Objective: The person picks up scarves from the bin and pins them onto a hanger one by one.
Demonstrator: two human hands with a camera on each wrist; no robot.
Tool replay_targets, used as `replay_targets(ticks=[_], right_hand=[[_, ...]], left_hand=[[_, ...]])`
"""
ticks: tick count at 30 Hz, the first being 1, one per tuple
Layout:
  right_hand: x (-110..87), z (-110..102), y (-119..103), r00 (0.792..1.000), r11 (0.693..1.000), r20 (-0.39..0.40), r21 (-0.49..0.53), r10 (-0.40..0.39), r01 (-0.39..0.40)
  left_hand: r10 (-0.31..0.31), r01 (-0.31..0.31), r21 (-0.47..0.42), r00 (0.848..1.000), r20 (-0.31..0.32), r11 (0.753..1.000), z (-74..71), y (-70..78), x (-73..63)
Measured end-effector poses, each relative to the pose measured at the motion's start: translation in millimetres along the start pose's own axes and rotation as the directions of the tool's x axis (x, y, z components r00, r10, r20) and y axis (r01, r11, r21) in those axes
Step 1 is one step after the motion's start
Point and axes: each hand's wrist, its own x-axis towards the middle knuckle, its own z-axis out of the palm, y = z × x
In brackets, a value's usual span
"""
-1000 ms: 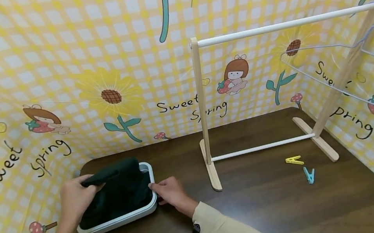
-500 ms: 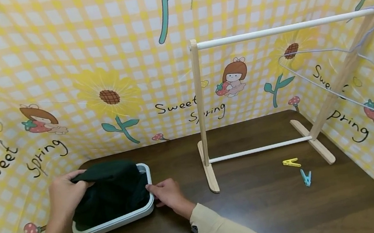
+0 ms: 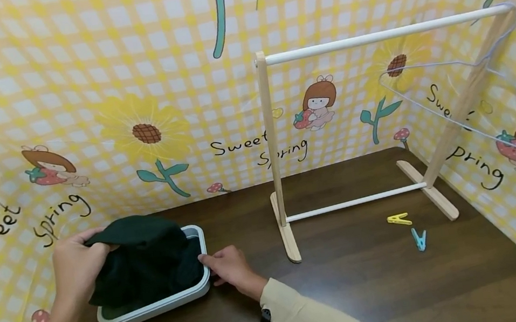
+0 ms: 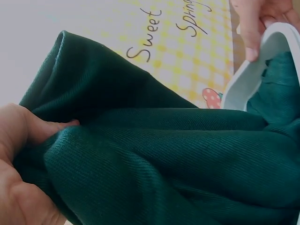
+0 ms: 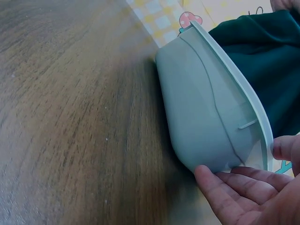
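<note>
My left hand (image 3: 76,264) pinches the edge of a dark green cloth (image 3: 141,263), a fine-ribbed fabric. The held part rises above the left end of a light grey-green plastic tub (image 3: 171,303), while the rest lies bunched inside it. In the left wrist view, the cloth (image 4: 201,154) stretches in folds from my thumb toward the tub. My right hand (image 3: 233,266) grips the tub's right end. In the right wrist view, the thumb (image 5: 285,147) is at the rim and the fingers lie against the outer wall of the tub (image 5: 201,103).
A wooden rack with a white top bar (image 3: 383,35) stands right of the tub. A pale purple wire hanger (image 3: 448,117) hangs at its right end. A yellow clothespin (image 3: 399,219) and a blue clothespin (image 3: 419,239) lie on the dark table (image 3: 352,279). Patterned cloth walls surround it.
My left hand has moved left and slightly up, drawing the cloth's edge higher over the tub's left end. My right hand keeps its grip on the tub. The head view has shifted slightly.
</note>
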Motion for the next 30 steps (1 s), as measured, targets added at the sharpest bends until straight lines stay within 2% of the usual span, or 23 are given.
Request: replay_targets(ticks=[9, 16, 22, 26, 30], right_hand=[[3.1, 0, 0, 1.000, 1.000, 0.008, 0.007, 0.011, -0.011], [2.7, 2, -1, 0.999, 0.999, 0.018, -0.002, 0.047, -0.046], [4.6, 1, 1, 0.999, 0.999, 0.026, 0.010, 0.038, -0.038], [4.8, 1, 0, 0.999, 0.999, 0.021, 0.015, 0.034, -0.035], [3.2, 1, 0, 0.999, 0.999, 0.026, 0.009, 0.042, -0.042]], left_hand=[[-0.016, 0.010, -0.120, 0.999, -0.052, 0.993, -16.0, 20.7, 3.0], [-0.033, 0.025, -0.138, 0.998, -0.057, 0.990, -26.7, 28.5, 0.4], [-0.008, -0.006, -0.190, 0.998, -0.070, 0.982, -31.6, 35.1, -0.6], [0.015, -0.037, -0.219, 0.995, -0.100, 0.975, -33.4, 39.9, -1.0], [0.007, -0.044, -0.301, 0.992, -0.123, 0.953, -35.3, 44.8, -1.8]])
